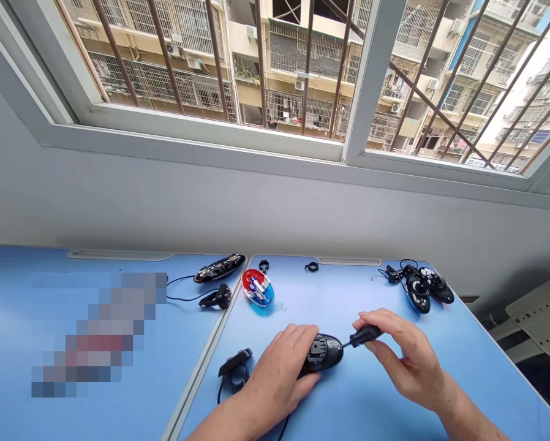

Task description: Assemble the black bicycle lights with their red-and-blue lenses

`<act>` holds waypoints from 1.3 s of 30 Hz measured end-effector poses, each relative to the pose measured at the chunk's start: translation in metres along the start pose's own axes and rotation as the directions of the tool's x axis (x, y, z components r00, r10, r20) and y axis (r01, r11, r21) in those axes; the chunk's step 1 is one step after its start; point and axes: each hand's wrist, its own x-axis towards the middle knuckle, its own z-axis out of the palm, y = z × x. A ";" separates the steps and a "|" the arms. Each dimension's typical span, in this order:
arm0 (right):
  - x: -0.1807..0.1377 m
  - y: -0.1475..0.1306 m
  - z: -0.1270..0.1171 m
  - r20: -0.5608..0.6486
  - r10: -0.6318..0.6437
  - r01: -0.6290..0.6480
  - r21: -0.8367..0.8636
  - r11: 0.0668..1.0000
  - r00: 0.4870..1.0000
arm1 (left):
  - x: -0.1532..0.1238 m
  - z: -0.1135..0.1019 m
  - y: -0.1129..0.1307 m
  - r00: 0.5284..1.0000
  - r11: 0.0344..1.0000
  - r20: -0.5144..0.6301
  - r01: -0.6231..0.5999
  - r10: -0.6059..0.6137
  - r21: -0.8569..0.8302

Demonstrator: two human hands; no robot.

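My left hand (286, 364) is wrapped over a black oval device (327, 352) with a ribbed grille, pressing it down on the blue table. A thin black cable runs from under that hand toward the front edge. Between thumb and fingers, my right hand (406, 355) pinches the black handle of a screwdriver (364, 335). The screwdriver's shaft slants down to the left, and its tip meets the right end of the device. Left of my left hand lies a black clamp-like part (234, 370) with a cable.
A red and blue dish (258, 288) holding batteries stands behind my left hand. Farther back are two small black rings (312, 267) (264, 265). Black cabled devices lie at the right (419, 288) and left (220, 268). A seam (210, 343) divides two blue tables; a blurred patch covers part of the left one.
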 end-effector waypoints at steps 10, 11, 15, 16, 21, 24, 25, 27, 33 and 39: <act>-0.004 0.003 0.002 0.006 0.020 -0.020 0.033 0.999 1.000 | 0.002 -0.002 0.003 1.000 1.000 0.004 0.012 -0.012 0.016; -0.004 0.003 0.002 0.005 0.022 -0.023 0.034 0.999 1.000 | 0.002 -0.002 0.003 1.000 1.000 0.007 0.011 -0.012 0.018; -0.004 0.003 0.003 0.003 0.015 -0.015 0.040 0.999 1.000 | 0.001 -0.002 0.002 1.000 1.000 0.013 0.016 -0.016 0.022; -0.004 0.003 0.003 0.005 0.010 -0.010 0.041 0.999 1.000 | 0.001 -0.002 0.002 1.000 1.000 0.014 0.020 -0.020 0.022; -0.004 0.004 0.006 0.002 -0.006 0.006 0.020 1.000 1.000 | 0.003 -0.006 0.008 0.997 0.997 0.053 0.056 -0.058 0.045; -0.005 0.005 0.011 -0.042 -0.036 0.036 0.000 0.999 0.998 | 0.004 -0.006 0.009 0.995 0.997 0.067 0.063 -0.067 0.053; -0.006 0.006 0.013 -0.057 -0.047 0.047 -0.011 0.999 0.997 | 0.003 -0.005 0.009 0.996 0.997 0.063 0.055 -0.058 0.053; -0.005 0.006 0.018 -0.079 -0.067 0.064 -0.042 0.997 0.995 | 0.002 -0.001 0.005 0.999 0.998 0.042 0.030 -0.032 0.054; -0.001 0.008 0.025 -0.161 -0.061 0.046 -0.099 0.994 0.985 | 0.000 0.008 -0.005 1.000 0.998 -0.015 -0.004 0.005 0.065; -0.003 0.006 0.028 -0.168 -0.002 -0.013 -0.088 0.996 0.986 | 0.002 0.005 -0.002 1.000 0.998 -0.001 0.012 -0.012 0.060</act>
